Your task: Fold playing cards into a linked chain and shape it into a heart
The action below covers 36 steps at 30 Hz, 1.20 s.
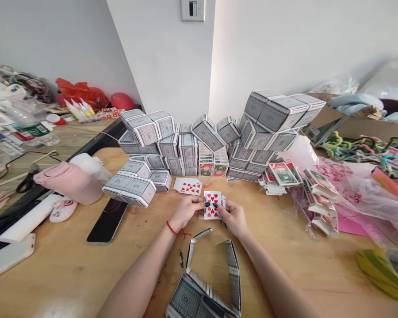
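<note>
Both hands pinch a small bunch of playing cards [212,206], held upright above the wooden table, with the ten of hearts in front and another red card peeking out at its right. My left hand [187,211], a red string on its wrist, grips the left edge. On the right edge, my right hand [234,216] has its thumb over the face. Just behind lies a stack of cards [188,186], face up with red hearts. Nearer to me, between my forearms, stands a partly open frame folded from cards [215,282].
Blocks built of grey-backed cards [182,148] form a tall wall at the back. A black phone [108,221], a pink bottle [71,179] and a white tube [29,218] lie left. Card boxes [320,201], plastic bags [358,190] and yellow tape [384,274] occupy the right.
</note>
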Available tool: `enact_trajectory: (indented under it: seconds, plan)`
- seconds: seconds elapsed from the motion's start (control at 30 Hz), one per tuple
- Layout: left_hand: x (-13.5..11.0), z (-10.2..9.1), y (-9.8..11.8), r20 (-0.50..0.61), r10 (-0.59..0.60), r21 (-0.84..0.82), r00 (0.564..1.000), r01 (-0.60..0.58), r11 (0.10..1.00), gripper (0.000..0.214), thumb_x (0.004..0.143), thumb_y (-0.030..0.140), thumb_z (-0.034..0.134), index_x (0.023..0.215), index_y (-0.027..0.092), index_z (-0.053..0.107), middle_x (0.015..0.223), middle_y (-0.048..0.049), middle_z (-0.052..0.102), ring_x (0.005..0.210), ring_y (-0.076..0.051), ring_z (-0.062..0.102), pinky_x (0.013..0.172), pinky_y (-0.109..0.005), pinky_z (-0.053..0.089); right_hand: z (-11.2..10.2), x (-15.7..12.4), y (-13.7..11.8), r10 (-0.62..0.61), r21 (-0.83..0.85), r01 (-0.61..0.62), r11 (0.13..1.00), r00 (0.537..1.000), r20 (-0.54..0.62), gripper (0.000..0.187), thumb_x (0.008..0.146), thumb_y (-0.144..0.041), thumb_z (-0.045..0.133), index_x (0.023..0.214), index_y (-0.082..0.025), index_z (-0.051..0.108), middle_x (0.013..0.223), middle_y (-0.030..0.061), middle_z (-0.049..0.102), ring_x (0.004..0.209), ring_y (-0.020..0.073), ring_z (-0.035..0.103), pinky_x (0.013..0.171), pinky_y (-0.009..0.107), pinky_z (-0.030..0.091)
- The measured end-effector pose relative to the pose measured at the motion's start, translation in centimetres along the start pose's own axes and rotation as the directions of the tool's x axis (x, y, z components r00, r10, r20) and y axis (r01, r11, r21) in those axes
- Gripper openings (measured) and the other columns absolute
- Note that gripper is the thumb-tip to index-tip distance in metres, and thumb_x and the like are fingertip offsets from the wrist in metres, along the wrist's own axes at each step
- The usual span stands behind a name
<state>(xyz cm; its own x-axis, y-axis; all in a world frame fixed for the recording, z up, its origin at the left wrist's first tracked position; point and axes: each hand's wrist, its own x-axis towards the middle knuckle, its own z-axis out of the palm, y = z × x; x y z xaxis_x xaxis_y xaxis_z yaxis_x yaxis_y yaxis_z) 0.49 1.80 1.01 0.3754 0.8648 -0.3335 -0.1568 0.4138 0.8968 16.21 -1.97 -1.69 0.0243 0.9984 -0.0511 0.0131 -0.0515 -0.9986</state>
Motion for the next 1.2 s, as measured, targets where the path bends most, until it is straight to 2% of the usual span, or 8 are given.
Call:
enact_trajectory:
  seconds: [0.1, 0.3, 0.53, 0.73, 0.87, 1.03, 1.1, 1.2]
  plan:
    - [-0.1, 0.2, -0.1, -0.064, 0.040, 0.065, 0.997, -0.036, 0.997, 0.029, 0.052, 0.036, 0.072, 0.055, 0.011, 0.058, 0.051, 0.0006, 0.055, 0.047, -0.009, 0.049, 0.049, -0.022, 0.040, 0.0, 0.0, -0.2, 0.011, 0.020, -0.011, 1.000, 1.000, 0.019, 0.039, 0.067, -0.052, 0.056, 0.076, -0.014, 0.058, 0.055, 0.0005, 0.059, 0.043, 0.0119, 0.048, 0.039, 0.022, 0.035]
    - [0.1, 0.4, -1.1, -0.111, 0.233, 0.309, 0.966, -0.189, 0.932, 0.026, 0.062, 0.035, 0.062, 0.054, 0.014, 0.050, 0.048, 0.0037, 0.046, 0.046, -0.008, 0.040, 0.047, -0.021, 0.032, 0.3, -0.1, -0.2, 0.017, 0.117, -0.026, 0.993, 0.997, 0.072, 0.035, 0.068, -0.049, 0.058, 0.079, -0.016, 0.057, 0.064, 0.0023, 0.063, 0.050, 0.0141, 0.053, 0.046, 0.025, 0.042]
    - [-0.4, 1.4, -2.3, -0.154, 0.511, 0.583, 0.845, -0.340, 0.738, 0.020, 0.077, 0.028, 0.043, 0.060, 0.019, 0.039, 0.054, 0.0039, 0.039, 0.052, -0.010, 0.036, 0.052, -0.023, 0.027, 0.7, -0.4, -0.1, 0.011, 0.133, -0.021, 0.991, 0.997, 0.074, 0.029, 0.070, -0.045, 0.058, 0.075, -0.017, 0.056, 0.061, 0.0004, 0.061, 0.049, 0.0126, 0.052, 0.049, 0.025, 0.044]
    - [-0.9, 1.5, -2.0, -0.100, 0.562, 0.756, 0.821, -0.305, 0.580, 0.028, 0.083, 0.032, 0.035, 0.058, 0.019, 0.039, 0.051, 0.0015, 0.043, 0.047, -0.010, 0.037, 0.049, -0.024, 0.023, 1.2, -0.6, -0.4, 0.010, 0.148, -0.025, 0.989, 0.995, 0.100, 0.031, 0.069, -0.046, 0.058, 0.078, -0.016, 0.058, 0.062, 0.0008, 0.061, 0.055, 0.0146, 0.055, 0.052, 0.026, 0.044]
    - [-0.9, 1.5, -1.7, -0.073, 0.586, 0.817, 0.807, -0.289, 0.499, 0.036, 0.084, 0.033, 0.033, 0.051, 0.018, 0.035, 0.045, 0.0022, 0.039, 0.043, -0.009, 0.034, 0.047, -0.023, 0.022, 1.2, -0.7, -0.6, 0.021, 0.092, -0.029, 0.995, 0.996, 0.090, 0.031, 0.069, -0.045, 0.059, 0.075, -0.014, 0.058, 0.059, 0.0000, 0.058, 0.050, 0.0117, 0.049, 0.045, 0.022, 0.038]
    - [-0.7, 1.3, -1.8, -0.111, 0.634, 0.833, 0.766, -0.276, 0.479, 0.036, 0.085, 0.032, 0.030, 0.051, 0.018, 0.033, 0.045, 0.0026, 0.038, 0.044, -0.009, 0.033, 0.047, -0.022, 0.025, 0.7, -0.5, -0.7, 0.022, 0.049, -0.026, 0.998, 0.997, 0.069, 0.028, 0.071, -0.043, 0.057, 0.068, -0.015, 0.057, 0.047, -0.0043, 0.049, 0.040, 0.0078, 0.039, 0.039, 0.020, 0.030]
    - [-0.5, 1.0, -1.9, -0.133, 0.644, 0.833, 0.753, -0.267, 0.484, 0.034, 0.085, 0.031, 0.030, 0.054, 0.018, 0.034, 0.047, 0.0022, 0.040, 0.045, -0.009, 0.036, 0.048, -0.022, 0.026, 0.5, -0.4, -0.7, -0.009, 0.057, 0.006, 0.998, 0.999, 0.043, 0.027, 0.071, -0.042, 0.058, 0.066, -0.015, 0.058, 0.052, -0.0023, 0.054, 0.046, 0.0092, 0.045, 0.045, 0.020, 0.034]
    - [-0.2, 0.7, -2.0, -0.122, 0.630, 0.829, 0.767, -0.270, 0.489, 0.029, 0.085, 0.030, 0.030, 0.059, 0.018, 0.035, 0.051, 0.0016, 0.043, 0.047, -0.010, 0.038, 0.048, -0.022, 0.027, 0.3, -0.2, -0.7, -0.026, 0.074, 0.024, 0.997, 0.999, 0.029, 0.025, 0.070, -0.040, 0.060, 0.070, -0.015, 0.062, 0.066, 0.0015, 0.061, 0.059, 0.0126, 0.052, 0.056, 0.023, 0.040]
